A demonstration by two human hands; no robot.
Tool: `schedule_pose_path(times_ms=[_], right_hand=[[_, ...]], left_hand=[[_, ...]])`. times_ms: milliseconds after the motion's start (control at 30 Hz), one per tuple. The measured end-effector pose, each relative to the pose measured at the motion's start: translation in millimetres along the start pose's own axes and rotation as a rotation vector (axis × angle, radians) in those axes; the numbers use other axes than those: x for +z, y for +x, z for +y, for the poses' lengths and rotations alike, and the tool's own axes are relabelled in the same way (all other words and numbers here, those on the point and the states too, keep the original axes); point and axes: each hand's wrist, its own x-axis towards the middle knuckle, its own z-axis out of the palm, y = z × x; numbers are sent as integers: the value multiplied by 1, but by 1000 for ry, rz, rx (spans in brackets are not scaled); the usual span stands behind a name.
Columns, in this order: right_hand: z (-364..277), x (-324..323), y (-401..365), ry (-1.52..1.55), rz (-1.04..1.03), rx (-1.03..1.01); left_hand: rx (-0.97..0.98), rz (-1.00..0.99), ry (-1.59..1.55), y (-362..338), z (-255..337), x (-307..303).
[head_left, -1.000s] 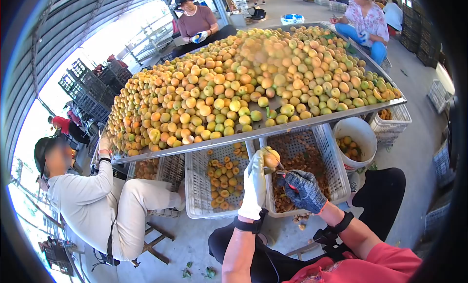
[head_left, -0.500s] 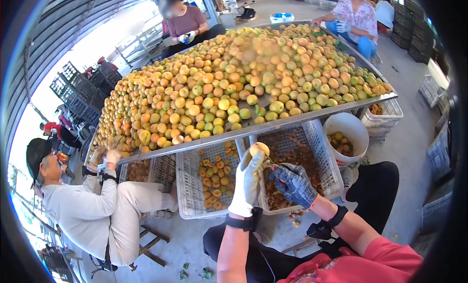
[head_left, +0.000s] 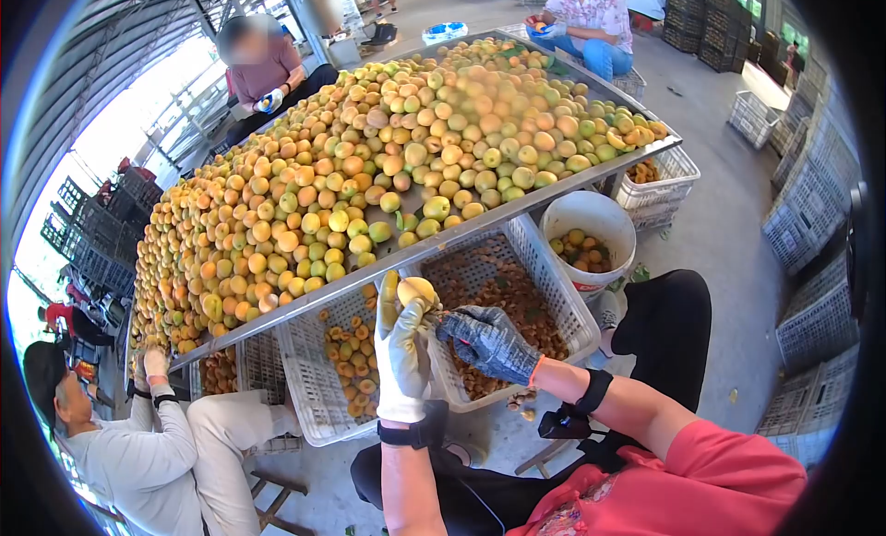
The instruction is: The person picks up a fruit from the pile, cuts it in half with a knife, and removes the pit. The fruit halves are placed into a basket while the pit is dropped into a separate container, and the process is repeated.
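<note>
My left hand (head_left: pixel 403 347), in a white glove, grips a yellow apricot (head_left: pixel 417 291) with its fingers raised around it. Just to the right, my right hand (head_left: pixel 489 340), in a dark grey glove, is closed beside the fruit; what it pinches is too small to make out. Both hands are over the front edges of two white crates. The left crate (head_left: pixel 318 429) holds halved apricots; the right crate (head_left: pixel 577 328) holds brown pits or scraps. Behind them, a metal-edged table (head_left: pixel 517 207) carries a large heap of whole apricots (head_left: pixel 305 204).
A white bucket (head_left: pixel 614 232) with some apricots stands right of the crates. A co-worker (head_left: pixel 138 453) in grey sits at the left. Two more people sit at the table's far side. Stacked crates (head_left: pixel 817 222) line the right.
The view has turned right, so the table and crates appear shifted left. My hands remain together at the apricot. The far-right co-worker now has both hands together around something.
</note>
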Motion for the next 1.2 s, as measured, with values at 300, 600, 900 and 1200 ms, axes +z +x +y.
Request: schedule_pose_path(times_ms=[300, 600, 900, 1200], right_hand=[[8, -12, -6, -3, 12, 33], [-8, -3, -3, -176, -4, 40], [-2, -9, 7, -152, -45, -46], [28, -52, -35, -879, 70, -440]], left_hand=[[-62, -32, 108, -2, -2, -6], [-89, 30, -211, 4, -17, -7], [-50, 14, -39, 9, -12, -2], [-50, 97, -280, 14, -18, -10]])
